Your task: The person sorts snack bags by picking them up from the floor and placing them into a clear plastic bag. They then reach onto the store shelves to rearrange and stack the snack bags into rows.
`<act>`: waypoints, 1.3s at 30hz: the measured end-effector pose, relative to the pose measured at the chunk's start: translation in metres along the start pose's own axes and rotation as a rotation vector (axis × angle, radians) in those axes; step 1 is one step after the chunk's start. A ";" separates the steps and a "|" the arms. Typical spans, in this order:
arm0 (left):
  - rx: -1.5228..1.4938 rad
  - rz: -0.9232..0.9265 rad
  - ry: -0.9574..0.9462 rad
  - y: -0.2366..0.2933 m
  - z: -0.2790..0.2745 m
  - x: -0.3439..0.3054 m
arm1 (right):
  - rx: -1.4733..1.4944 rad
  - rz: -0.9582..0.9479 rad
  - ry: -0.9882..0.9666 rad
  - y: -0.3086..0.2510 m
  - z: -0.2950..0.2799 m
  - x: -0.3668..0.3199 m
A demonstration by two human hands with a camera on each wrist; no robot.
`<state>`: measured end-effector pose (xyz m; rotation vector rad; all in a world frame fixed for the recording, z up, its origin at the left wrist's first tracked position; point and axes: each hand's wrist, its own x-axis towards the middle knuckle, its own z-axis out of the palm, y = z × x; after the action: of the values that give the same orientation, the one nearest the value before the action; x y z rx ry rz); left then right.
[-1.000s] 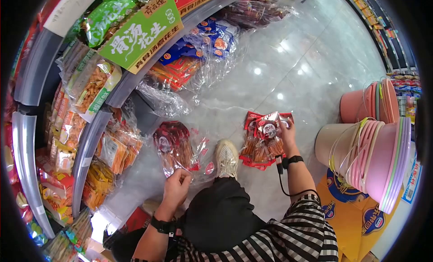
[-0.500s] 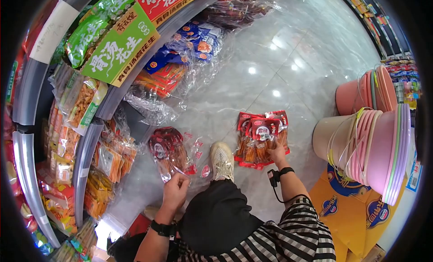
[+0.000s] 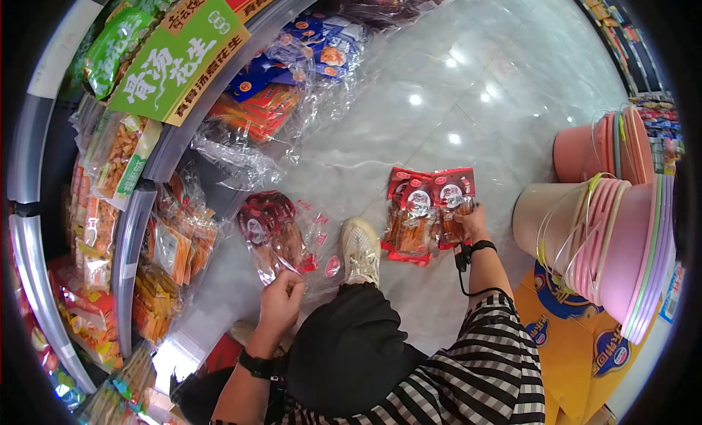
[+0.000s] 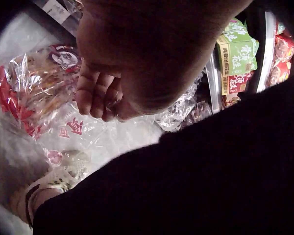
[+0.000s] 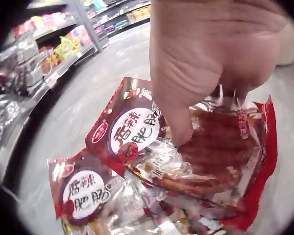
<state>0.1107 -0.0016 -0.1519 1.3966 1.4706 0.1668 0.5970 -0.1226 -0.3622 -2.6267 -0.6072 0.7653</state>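
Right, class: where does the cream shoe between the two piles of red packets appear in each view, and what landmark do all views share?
Head: the cream shoe is near the centre, slightly below the middle.
Left wrist: the cream shoe, lower left.
Right wrist: not in it.
Shared landmark: the shiny grey floor.

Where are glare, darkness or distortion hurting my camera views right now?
Head view: shelf edges bow, corners go black, lamp reflections spot the floor; left wrist view: left hand and the black cloth sink into shadow, clear bag glints; right wrist view: brighter, but shine streaks the packet under the right hand.
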 end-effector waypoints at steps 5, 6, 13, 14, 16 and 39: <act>0.002 -0.007 0.008 0.000 -0.006 0.000 | 0.080 0.206 -0.096 -0.032 -0.012 -0.022; -0.007 -0.020 0.004 0.000 -0.006 0.001 | 0.171 0.302 -0.171 -0.025 -0.011 -0.023; 0.007 -0.029 -0.021 0.012 0.001 0.001 | 0.234 0.199 -0.077 0.015 0.013 -0.036; 0.005 -0.027 -0.021 0.010 0.001 0.001 | 0.244 0.185 -0.032 0.014 0.016 -0.039; -0.032 -0.005 -0.024 0.003 0.002 0.002 | 0.300 0.196 -0.006 0.013 0.022 -0.042; 0.010 -0.007 -0.026 -0.003 -0.001 0.002 | 0.975 0.302 -0.530 -0.079 0.039 -0.082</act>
<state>0.1086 -0.0003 -0.1550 1.3970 1.4570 0.1367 0.4878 -0.0879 -0.3248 -1.6145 0.0845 1.4175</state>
